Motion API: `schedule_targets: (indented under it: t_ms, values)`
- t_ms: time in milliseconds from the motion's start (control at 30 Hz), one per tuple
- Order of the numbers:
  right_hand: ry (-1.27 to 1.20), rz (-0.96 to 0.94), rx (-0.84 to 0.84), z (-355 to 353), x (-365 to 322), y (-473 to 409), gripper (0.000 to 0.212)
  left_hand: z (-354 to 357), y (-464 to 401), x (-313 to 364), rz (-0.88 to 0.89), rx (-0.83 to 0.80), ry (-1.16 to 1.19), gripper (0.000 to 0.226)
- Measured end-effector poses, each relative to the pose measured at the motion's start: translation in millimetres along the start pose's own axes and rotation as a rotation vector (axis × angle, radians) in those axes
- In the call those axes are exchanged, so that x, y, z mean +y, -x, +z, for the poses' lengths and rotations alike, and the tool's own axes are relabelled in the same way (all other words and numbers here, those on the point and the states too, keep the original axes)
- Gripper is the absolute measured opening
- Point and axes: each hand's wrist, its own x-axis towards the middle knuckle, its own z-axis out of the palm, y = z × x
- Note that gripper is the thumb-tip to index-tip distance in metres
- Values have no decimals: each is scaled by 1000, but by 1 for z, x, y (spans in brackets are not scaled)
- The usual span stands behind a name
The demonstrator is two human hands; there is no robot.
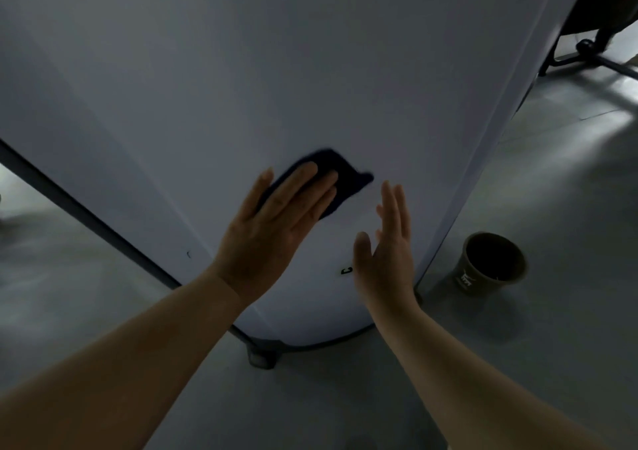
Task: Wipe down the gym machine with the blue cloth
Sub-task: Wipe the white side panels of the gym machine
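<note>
left hand (272,222) flat on blue cloth (340,177) | gym machine (241,70) panel

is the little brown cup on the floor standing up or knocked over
Standing up. The brown cup rests on its base on the floor beside the machine panel, open mouth upward.

We see the machine's panel (241,70) as smooth, pale and matt, like painted metal or plastic; we cannot tell which. Its dark edge trim (86,213) looks smooth and dull, and the foot (262,358) under it seems plastic or rubber. The cloth (345,180) is dark blue, soft and fuzzy at the edges, a napped fabric with no shine. The floor (518,346) is grey and smooth with a faint sheen where light falls. The cup (490,263) looks like brown matt paper with a pale print.
</note>
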Motion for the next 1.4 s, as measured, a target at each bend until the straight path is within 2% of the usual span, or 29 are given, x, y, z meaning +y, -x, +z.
schedule_targets:
  t_ms: [100,167,200,300,367,533,600,667,733,767,900,1067,1100,1233,1267,1333,1400]
  values:
    - [28,-42,-49,4,1,7,75,18,24,4,235,-91,-72,52]
    - [64,-44,-74,3,-1,10,75,17,22,-5,295,-111,-114,50]
    - [80,-50,-81,2,-2,11,75,13,18,-10,260,-91,-97,50]
    - [122,-69,-88,1,-8,11,73,-1,12,-13,11,-3,-45,51]
    - [121,-59,-79,1,-11,10,72,0,19,-4,-59,-12,-53,52]
    - [125,-72,-94,-3,-9,10,69,21,47,1,247,-120,-172,54]
    - [137,-83,-109,-6,-10,10,69,9,36,-6,160,-90,-154,54]
    - [175,-118,-95,-6,-13,11,68,-3,23,-5,-43,-9,-80,52]
    - [194,-165,-66,-5,-15,11,67,-9,17,6,-190,-16,7,52]
    - [185,-172,-59,-4,-15,11,66,-8,18,13,-195,-35,27,51]
    - [155,-191,-56,-8,-14,7,67,-5,23,14,-41,-74,-11,50]
    - [150,-162,-86,-15,-28,6,65,-27,-9,3,-299,3,62,52]
    - [137,-153,-103,-15,-30,6,64,-23,-4,10,-302,-5,83,50]
    - [167,-196,-176,-16,-29,7,64,-11,19,14,-61,-53,14,44]
    - [182,-205,-187,-16,-28,7,66,-17,16,6,-54,-51,-7,43]
    - [239,-287,-177,-17,-29,10,70,-32,5,-7,-167,-2,23,43]
    - [295,-433,-137,-14,-30,10,70,-39,4,-7,-409,31,107,49]
